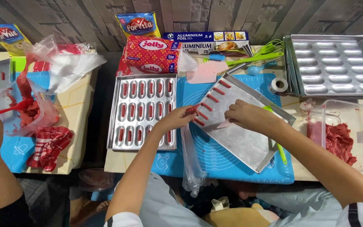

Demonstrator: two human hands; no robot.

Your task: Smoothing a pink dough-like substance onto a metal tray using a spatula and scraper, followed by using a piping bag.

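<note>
the left hand (176, 119) pinches a red strip (192, 110) at the edge of the tilted metal tray (244, 141) on the blue mat (215, 162). the right hand (245, 117), fingers curled, presses a pale scraper (224, 124) against the tray.

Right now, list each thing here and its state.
Tilted metal tray: propped up, red strips along its upper edge.
Moulded tray: flat, cavities filled red.
Empty mould tray: unfilled.
Plastic tub: open, red mix inside.
Left hand: touching a strip.
Right hand: on the tray.
</note>
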